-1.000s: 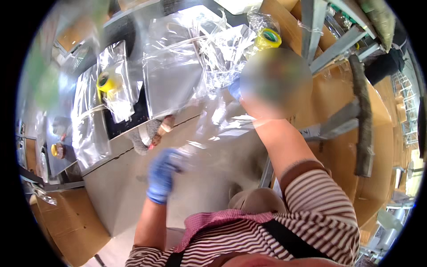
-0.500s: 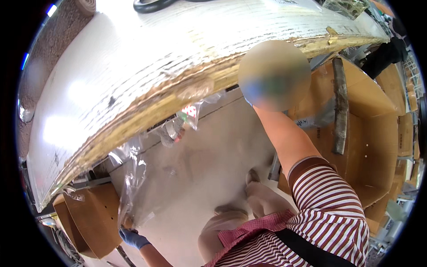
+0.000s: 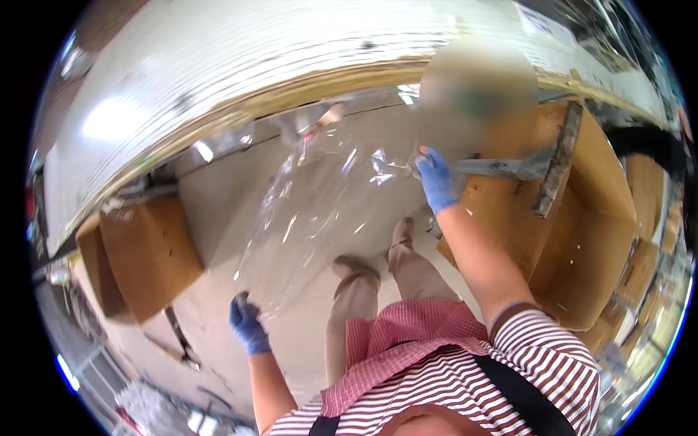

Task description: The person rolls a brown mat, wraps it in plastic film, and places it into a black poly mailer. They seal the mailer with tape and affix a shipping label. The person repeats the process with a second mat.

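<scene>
"Which way does the clear plastic film run?"

"It slants across in front of you, its long axis going from your raised right hand (image 3: 438, 180) at the upper right down toward your left hand (image 3: 249, 327) at the lower left. The clear film (image 3: 289, 229) spreads out thin over the floor (image 3: 218, 218) behind it, with its far edge up near the worn front of the white tabletop (image 3: 291, 54)."

"And where does it lie against the fingers?"

"At your right hand, it gathers into a crumpled bunch just left of the fingertips. You have thumb and fingers brought together on that bunch, in a pinch. At your left hand, the lower end comes down just above and beside the fingertips. Those fingers are curled in, but you can't tell from here whether they grip the film; its edge is too faint there."

"What stands around it?"

"An open cardboard box (image 3: 149, 258) is off to your left, and a larger carton (image 3: 592, 251) stands to your right, beside your right forearm. Both your hands wear blue gloves."
</scene>
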### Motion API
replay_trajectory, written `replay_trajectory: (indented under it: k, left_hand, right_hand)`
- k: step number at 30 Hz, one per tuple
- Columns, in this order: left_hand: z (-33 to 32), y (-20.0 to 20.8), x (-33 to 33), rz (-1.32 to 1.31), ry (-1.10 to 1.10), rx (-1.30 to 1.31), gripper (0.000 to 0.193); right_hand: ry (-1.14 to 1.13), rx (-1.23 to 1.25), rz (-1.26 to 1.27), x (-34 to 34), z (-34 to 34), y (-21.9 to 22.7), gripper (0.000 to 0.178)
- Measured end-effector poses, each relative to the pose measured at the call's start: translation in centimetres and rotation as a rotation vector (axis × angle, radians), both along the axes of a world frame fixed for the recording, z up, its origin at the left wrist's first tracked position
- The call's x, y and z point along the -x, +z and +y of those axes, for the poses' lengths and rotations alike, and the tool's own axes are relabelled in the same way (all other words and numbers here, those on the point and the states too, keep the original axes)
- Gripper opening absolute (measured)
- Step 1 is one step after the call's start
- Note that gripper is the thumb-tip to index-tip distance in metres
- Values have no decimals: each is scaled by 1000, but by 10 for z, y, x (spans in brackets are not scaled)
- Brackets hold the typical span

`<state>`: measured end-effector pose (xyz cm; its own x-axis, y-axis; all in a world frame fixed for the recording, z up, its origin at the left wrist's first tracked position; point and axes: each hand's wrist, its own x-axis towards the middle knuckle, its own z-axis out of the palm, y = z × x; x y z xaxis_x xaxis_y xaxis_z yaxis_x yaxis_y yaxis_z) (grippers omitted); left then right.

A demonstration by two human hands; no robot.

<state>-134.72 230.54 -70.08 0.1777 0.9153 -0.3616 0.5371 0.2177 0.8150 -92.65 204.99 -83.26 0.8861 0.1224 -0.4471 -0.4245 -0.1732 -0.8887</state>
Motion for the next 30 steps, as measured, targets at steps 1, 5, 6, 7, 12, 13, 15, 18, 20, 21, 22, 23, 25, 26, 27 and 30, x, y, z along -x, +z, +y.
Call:
replay_trajectory:
  k: [1,5,6,7,12,13,15,18,20,21,22,23,25,26,27,30]
  left_hand:
    - [-6,18,-3,-9,-58,-5,26]
    - [-26,85,-23,-70,-199,59,35]
    - [-33,101,-22,-91,-217,57,36]
    - [-37,116,-21,-113,-245,57,37]
    - [-57,195,-21,-188,-347,50,33]
    - [-58,209,-14,-200,-366,55,33]
    - [-62,239,-16,-221,-488,-175,32]
    - [-51,298,-17,-116,-832,-512,24]
    - [-48,335,-20,-128,-1007,-658,22]
    - [-46,352,-16,-50,-1112,-733,22]
    - [-44,367,-12,-41,-1152,-794,22]
    - [-41,382,-10,-30,-1191,-855,23]
    - [-34,401,-3,-2,-1256,-965,29]
    - [-28,413,0,4,-1290,-993,30]
    - [-23,428,3,14,-1327,-1014,31]
    - [-3,460,3,13,-1382,-1098,34]
  right_hand:
    - [-12,-52,-37,30,2,29,37]
    - [49,-107,122,95,-33,114,35]
    - [66,-177,213,100,-39,128,36]
    - [86,-263,319,102,-35,157,38]
    - [217,-512,645,107,3,283,57]
    - [331,-483,695,105,8,293,71]
    - [358,-388,743,110,24,326,86]
    - [418,-397,908,110,43,388,106]
    - [451,-471,991,104,51,419,116]
    - [459,-519,1006,99,50,425,120]
    - [472,-563,1023,97,58,446,123]
    - [364,-459,991,97,62,471,121]
    - [434,-439,954,93,59,483,116]
    - [470,-428,935,90,60,489,114]
    - [485,-316,926,91,66,502,81]
    - [651,-361,717,95,62,511,43]
